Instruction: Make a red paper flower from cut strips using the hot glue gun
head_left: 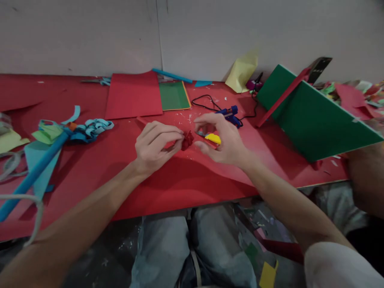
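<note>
My left hand (160, 143) pinches a small crumpled or rolled piece of dark red paper (187, 141) above the table. Just to its right, my right hand (223, 138) is open, with thumb and fingers apart around bare space. Past the right hand's gap lies a yellow-handled tool with a grey end (213, 138), partly hidden by that hand; I cannot tell its exact kind. A blue glue gun (231, 115) with a black cord rests on the table right behind the right hand.
Red sheet (135, 96) and green sheet (175, 96) lie at the back. A blue paper flower stem (39, 172) is at left, scissors (103, 81) behind it. A green board (318, 116) leans up at right, beside another person's arm (367, 176).
</note>
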Motion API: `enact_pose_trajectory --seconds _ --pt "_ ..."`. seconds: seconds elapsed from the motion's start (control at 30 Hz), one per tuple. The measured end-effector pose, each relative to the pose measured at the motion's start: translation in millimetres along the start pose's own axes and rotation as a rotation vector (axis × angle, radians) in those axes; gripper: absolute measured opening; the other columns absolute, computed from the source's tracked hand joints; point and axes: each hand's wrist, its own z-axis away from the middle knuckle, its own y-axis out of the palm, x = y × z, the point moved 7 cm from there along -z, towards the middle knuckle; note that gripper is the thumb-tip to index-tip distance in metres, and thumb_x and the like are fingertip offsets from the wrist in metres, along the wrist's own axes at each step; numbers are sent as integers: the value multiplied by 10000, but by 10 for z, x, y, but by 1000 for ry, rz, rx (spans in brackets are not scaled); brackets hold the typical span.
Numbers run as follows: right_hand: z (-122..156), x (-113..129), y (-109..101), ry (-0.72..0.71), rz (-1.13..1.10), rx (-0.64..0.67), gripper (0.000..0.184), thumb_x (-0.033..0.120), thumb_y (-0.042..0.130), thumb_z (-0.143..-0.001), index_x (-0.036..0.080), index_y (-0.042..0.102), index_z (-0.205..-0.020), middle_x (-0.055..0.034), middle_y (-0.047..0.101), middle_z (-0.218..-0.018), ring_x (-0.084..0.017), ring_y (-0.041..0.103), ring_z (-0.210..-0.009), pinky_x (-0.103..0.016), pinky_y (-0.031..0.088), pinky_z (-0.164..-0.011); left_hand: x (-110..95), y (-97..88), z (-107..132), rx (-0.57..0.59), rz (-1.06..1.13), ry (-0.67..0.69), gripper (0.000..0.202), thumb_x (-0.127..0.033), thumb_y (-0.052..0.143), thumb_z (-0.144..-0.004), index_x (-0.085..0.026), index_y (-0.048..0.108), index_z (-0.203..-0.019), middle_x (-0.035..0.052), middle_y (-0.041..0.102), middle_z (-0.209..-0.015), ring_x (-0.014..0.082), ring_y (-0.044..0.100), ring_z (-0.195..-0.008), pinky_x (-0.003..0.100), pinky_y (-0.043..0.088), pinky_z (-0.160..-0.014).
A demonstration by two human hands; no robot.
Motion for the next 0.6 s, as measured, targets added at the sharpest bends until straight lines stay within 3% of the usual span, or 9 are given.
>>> enact_pose_trajectory --seconds 0.07,0.17,0.3,0.4,0.53,0.6 --pt "22 -60 158 73 -106 -61 501 471 795 -923 320 506 -1304 -24 718 -1086 -179 661 -813 -365 569 -711 31 30 26 19 -31 -86 124 -207 710 -969 -259 645 -877 9 832 -927 176 760 -775 368 609 -683" --pt "113 -197 268 144 -207 -173 499 498 828 -904 315 484 -1215 3 681 -1004 -146 609 -730 -331 526 -642 53 87 75 69 -67 -170 213 -254 671 -980 -250 600 -780 37 826 -915 199 752 -794 399 591 -720" --pt "208 -265 295 152 -276 -246 508 543 862 -859 313 482 -1104 -8 660 -1044 -142 610 -733 -341 557 -646 76 147 123 124 -67 -171 214 -269 657 -989 -250 599 -784 33 814 -929 200 724 -803 407 551 -749" --pt "237 -290 303 148 -327 -245 471 510 843 -884 311 462 -1075 -6 660 -1045 -140 630 -753 -347 602 -690 57 188 115 175 -72 -89 176 -255 667 -994 -249 618 -825 17 811 -959 191 705 -796 399 516 -759" --pt "245 -337 276 132 -371 -276 345 457 767 -952 309 481 -1076 -16 680 -1093 -157 694 -870 -393 651 -833 -32 150 71 86 -36 36 90 -254 738 -974 -263 652 -1001 16 777 -1006 194 704 -863 375 520 -782" --pt "246 -379 252 149 -365 -298 330 477 744 -962 313 485 -1084 -24 694 -1110 -179 718 -941 -424 659 -888 56 90 104 -19 -18 -72 144 -340 727 -998 -255 637 -1069 38 712 -965 205 683 -866 358 518 -734"
